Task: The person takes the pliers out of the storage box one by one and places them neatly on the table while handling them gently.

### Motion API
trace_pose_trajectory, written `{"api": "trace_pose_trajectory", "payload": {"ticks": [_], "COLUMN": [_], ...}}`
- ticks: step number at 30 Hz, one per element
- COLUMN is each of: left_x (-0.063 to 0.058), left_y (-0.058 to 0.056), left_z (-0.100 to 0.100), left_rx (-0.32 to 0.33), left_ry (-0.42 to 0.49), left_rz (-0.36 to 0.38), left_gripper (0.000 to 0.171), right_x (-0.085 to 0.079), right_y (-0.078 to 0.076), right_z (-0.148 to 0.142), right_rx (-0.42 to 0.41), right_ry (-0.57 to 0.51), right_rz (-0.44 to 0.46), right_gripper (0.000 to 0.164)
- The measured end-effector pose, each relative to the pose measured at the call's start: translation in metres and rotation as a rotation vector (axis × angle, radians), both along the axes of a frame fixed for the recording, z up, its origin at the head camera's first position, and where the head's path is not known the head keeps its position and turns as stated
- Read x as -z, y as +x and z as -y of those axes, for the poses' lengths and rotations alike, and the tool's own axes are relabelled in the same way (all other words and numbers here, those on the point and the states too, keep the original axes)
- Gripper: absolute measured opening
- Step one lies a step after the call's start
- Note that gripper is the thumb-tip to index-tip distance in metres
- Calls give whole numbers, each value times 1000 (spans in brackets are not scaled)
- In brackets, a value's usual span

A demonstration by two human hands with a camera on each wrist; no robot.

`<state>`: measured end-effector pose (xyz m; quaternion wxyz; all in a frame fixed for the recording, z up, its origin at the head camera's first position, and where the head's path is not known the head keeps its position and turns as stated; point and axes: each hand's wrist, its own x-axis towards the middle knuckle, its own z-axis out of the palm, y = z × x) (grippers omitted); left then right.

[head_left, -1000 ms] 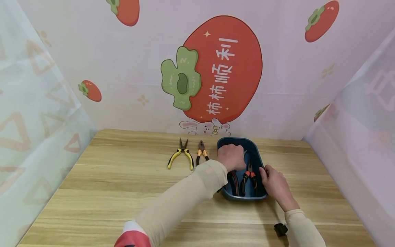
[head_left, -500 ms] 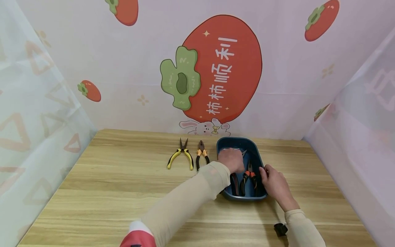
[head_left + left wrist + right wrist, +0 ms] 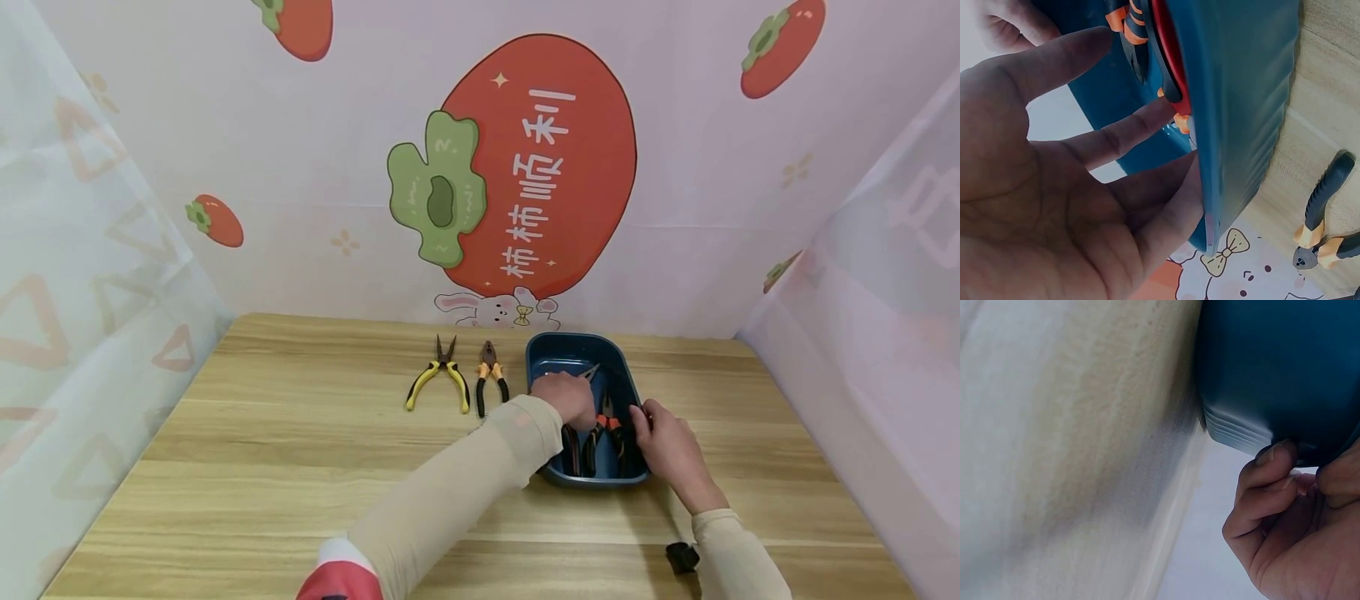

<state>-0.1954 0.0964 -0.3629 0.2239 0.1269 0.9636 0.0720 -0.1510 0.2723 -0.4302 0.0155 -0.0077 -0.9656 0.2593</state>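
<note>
My left hand (image 3: 564,398) reaches down into a blue plastic bin (image 3: 626,367). In the left wrist view its thumb and fingers are spread apart, and one fingertip is at the red-and-black handle of a tool (image 3: 1169,53). Most of that tool is hidden by the bin wall. Orange-and-black pliers (image 3: 604,433) lie in the bin to the right of this hand, and a pointed metal tip (image 3: 592,372) shows beyond it. At the bin's right side my right hand (image 3: 670,442) grips the rim, its fingers curled against the outer wall in the right wrist view.
Yellow-handled long-nose pliers (image 3: 441,375) and orange-and-black pliers (image 3: 491,379) lie on the wooden table (image 3: 262,450) left of the bin. A small black object (image 3: 682,557) is beside the right forearm. A printed cloth (image 3: 300,167) hangs behind.
My left hand has shifted down the bin, towards me, uncovering more of the bin's far end and the pointed metal tip. My right hand stays on the rim.
</note>
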Motion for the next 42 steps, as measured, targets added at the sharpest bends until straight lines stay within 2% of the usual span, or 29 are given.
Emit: {"api": "trace_pose_trajectory", "payload": {"ticks": [4,10,19,23,26,32,35,39,42], "left_x": [1,3,2,2,1,2,3,5,6], "left_y": [0,2,2,2,4,11,12,14,15], "left_z": [-1,-1,-3,-4,-6,-17,-21,-22,-20], "left_rx": [3,-2,23,34,17,-129,-157,-143,-151], "left_ry": [2,49,88,94,76,36,-7,-18,4], "left_rz": [11,33,72,80,62,36,17,-3,-10], "left_gripper": [40,18,11,15,20,54,70,74,70], "right_x": [0,1,0,0,0,0,0,-1,0], "right_y": [0,0,0,0,0,0,0,0,0], "right_z": [0,0,-1,-1,-1,-1,-1,0,-1], "right_rx": [1,3,2,0,-7,-7,-9,-10,-9], "right_ry": [4,6,5,14,18,22,23,25,25], "right_rz": [1,7,-2,-7,-13,-36,-45,-45,-42], "right_gripper": [31,32,31,31,31,33,34,34,33]}}
